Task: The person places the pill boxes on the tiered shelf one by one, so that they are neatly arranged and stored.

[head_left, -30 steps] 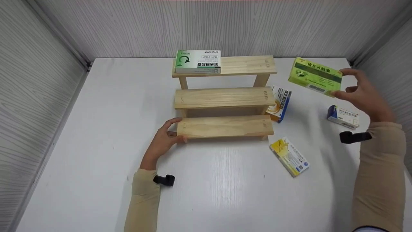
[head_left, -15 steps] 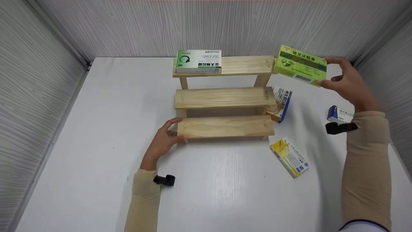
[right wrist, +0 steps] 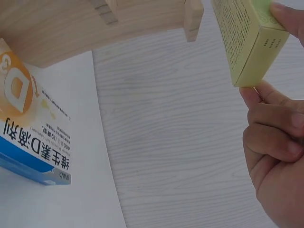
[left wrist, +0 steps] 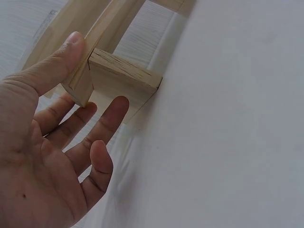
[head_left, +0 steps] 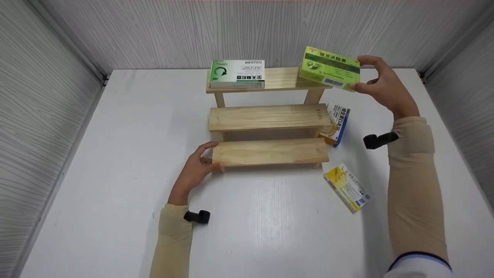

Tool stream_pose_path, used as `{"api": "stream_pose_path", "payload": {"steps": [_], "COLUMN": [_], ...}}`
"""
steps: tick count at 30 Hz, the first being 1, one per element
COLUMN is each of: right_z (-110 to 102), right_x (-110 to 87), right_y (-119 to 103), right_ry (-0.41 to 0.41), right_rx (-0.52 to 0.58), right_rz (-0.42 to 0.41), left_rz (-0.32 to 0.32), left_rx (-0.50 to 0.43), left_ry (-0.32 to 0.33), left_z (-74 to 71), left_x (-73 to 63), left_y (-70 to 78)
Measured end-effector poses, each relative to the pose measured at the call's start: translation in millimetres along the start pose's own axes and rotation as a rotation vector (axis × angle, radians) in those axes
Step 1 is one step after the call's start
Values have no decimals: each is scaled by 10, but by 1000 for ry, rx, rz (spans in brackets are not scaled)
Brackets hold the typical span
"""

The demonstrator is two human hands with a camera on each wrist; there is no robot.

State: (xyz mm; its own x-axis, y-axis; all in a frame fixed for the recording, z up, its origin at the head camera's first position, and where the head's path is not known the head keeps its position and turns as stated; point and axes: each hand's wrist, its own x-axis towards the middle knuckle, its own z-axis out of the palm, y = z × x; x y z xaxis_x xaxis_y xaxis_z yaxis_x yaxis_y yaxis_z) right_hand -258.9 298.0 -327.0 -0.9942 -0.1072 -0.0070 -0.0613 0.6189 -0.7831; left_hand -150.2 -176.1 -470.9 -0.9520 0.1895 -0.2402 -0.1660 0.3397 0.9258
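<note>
A three-step wooden display stand (head_left: 268, 117) stands on the white table. My left hand (head_left: 194, 170) grips the left end of its lowest step; in the left wrist view, the thumb lies along the board (left wrist: 80, 83) and some fingers reach below it. Up at the top step's right end, my right hand (head_left: 388, 88) pinches a green medicine box (head_left: 330, 69) by its right edge, thumb on one side and fingers on the other. The box is tilted; whether it touches the step I cannot tell. A white and green medicine box (head_left: 239, 73) lies on the top step's left part.
A white, orange and blue vitamin D box (head_left: 337, 123) leans by the stand's right side, partly hidden behind it. A yellow and white medicine box (head_left: 347, 188) lies on the table (head_left: 270, 231) at front right. Wood-patterned walls (head_left: 185, 34) enclose the back and sides.
My right hand has carried the green box leftward and back, from beside the stand to over the top step's right end. The right forearm now covers a small blue and white box. My left hand stays put.
</note>
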Motion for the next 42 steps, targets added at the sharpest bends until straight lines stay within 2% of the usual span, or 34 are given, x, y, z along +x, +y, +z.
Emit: {"api": "stream_pose_path", "payload": {"steps": [9, 14, 22, 31, 38, 42], "right_z": [180, 218, 301, 367, 378, 350], "right_x": [189, 276, 342, 371, 369, 332], "right_y": [-140, -229, -296, -292, -298, -233], "right_ry": [-19, -74, -97, -140, -168, -149], "right_rx": [66, 55, 0, 21, 14, 89], "right_rz": [-120, -60, 3, 13, -12, -53], "left_rz": [-1, -21, -26, -27, -8, -11], "left_rx": [-3, -15, 19, 34, 17, -11], "left_ry": [-1, -4, -16, -3, 5, 0], "left_z": [4, 16, 12, -1, 1, 7], "left_x": [2, -9, -127, 8, 16, 6], "left_y": [-5, 28, 250, 21, -14, -7]}}
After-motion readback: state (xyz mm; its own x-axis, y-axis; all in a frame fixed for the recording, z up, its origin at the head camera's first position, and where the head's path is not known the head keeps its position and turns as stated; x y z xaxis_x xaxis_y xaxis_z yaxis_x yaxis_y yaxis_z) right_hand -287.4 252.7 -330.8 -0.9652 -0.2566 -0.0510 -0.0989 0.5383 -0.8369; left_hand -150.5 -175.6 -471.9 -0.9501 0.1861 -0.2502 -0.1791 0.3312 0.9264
